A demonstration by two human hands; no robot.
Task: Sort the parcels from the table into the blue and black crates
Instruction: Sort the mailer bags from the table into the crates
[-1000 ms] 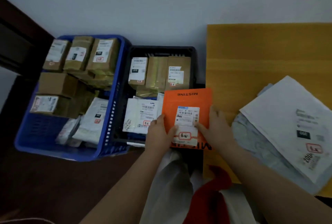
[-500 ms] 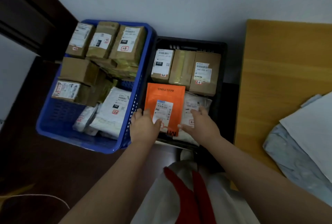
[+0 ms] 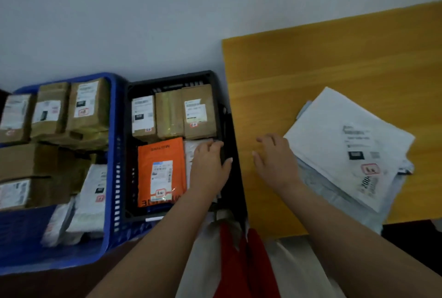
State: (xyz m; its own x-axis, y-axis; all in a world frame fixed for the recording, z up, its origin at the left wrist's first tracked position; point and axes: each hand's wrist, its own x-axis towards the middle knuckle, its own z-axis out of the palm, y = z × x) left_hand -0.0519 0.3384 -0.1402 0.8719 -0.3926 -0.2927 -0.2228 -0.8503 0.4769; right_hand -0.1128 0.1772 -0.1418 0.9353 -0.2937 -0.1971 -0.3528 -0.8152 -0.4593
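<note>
**Orange parcel in black crate, hands over crate edge and table**

Head view: orange parcel lies flat in the near-left part of the black crate, label up. Three brown boxes stand in a row along the crate's far side. A white parcel sits just right of the orange one, mostly hidden by the left hand. Left hand is over the crate's near-right area, fingers loosely curled, thumb out toward the right wall; holds nothing that I can see. Right hand is above the yellow table, fingers spread and relaxed, empty, fingertips near the left edge of the white mailer. That mailer tops a stack of flat bags on the table's right side. Blue crate touches the black crate on its left, filled with brown boxes and white bags. Red and white clothing at the near edge.
</note>
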